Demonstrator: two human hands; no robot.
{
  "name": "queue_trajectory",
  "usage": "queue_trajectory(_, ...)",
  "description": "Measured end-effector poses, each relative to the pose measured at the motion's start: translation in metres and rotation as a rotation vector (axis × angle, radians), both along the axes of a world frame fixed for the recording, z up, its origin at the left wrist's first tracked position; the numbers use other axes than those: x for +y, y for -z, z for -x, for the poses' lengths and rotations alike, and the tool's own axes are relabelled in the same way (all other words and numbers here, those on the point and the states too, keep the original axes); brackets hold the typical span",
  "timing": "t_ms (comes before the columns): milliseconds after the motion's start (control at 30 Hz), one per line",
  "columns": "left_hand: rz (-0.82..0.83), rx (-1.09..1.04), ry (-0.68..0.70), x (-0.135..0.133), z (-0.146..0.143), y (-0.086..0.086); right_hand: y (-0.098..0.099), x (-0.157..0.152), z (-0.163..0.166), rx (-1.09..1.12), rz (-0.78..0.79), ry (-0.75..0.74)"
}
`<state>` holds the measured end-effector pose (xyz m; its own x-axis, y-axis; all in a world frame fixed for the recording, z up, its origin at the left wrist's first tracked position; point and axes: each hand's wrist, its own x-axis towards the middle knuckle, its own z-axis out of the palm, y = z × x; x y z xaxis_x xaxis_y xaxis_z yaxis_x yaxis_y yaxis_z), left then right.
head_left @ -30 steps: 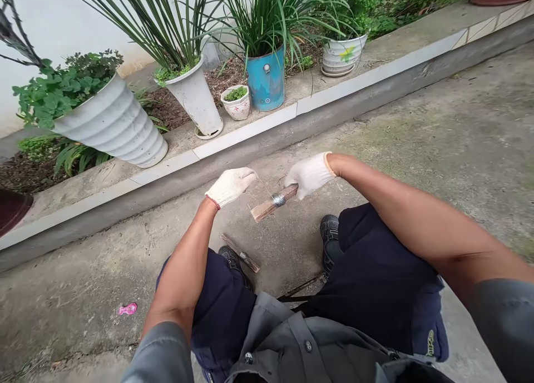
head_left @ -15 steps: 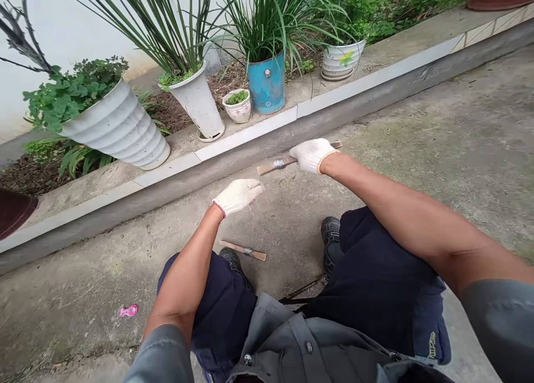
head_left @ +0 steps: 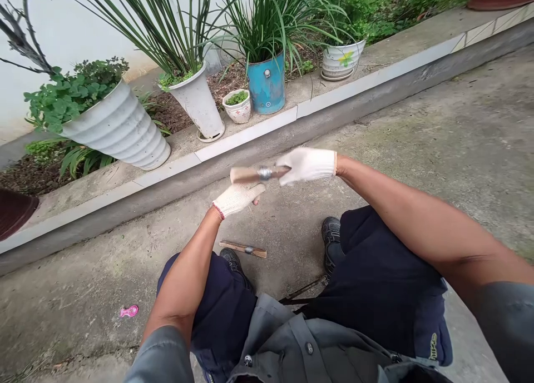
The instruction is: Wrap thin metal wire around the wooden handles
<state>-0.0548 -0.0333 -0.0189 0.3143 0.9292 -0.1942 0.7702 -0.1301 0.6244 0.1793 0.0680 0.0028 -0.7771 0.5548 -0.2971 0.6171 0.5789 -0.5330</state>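
Both my hands wear white knit gloves. My right hand is closed on one end of a short wooden stick with grey wire wound round its middle, and the stick lies almost level, pointing left. My left hand hovers just under the stick's free end with its fingers pinched together; whether it holds a thin wire I cannot make out. A second wooden stick with a wire wrap lies on the concrete ground between my shoes.
A raised kerb runs across in front of me, carrying a ribbed white pot, a tall white pot, a small white pot, a blue can planter and a white bowl pot. A pink scrap lies on the ground at left.
My right hand swung the wire-wrapped stick up and away, then back down and left over my left hand. My left hand stayed near the same place.
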Motion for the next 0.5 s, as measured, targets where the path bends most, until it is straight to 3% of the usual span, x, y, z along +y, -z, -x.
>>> queue_trajectory(100,-0.007,0.016,0.021,-0.003,-0.004,-0.001,-0.002,0.013,0.001,0.029,-0.187,0.264)
queue_trajectory(200,0.023,0.053,0.008,-0.004,-0.007,0.0,0.004,0.026,0.003,-0.095,-0.364,0.395)
queue_trajectory(367,-0.033,0.102,-0.033,-0.002,-0.002,-0.003,0.02,0.02,0.004,-0.447,-0.308,0.226)
queue_trajectory(500,-0.082,0.109,-0.047,0.002,0.007,-0.004,0.023,0.002,-0.006,-0.287,-0.104,0.072)
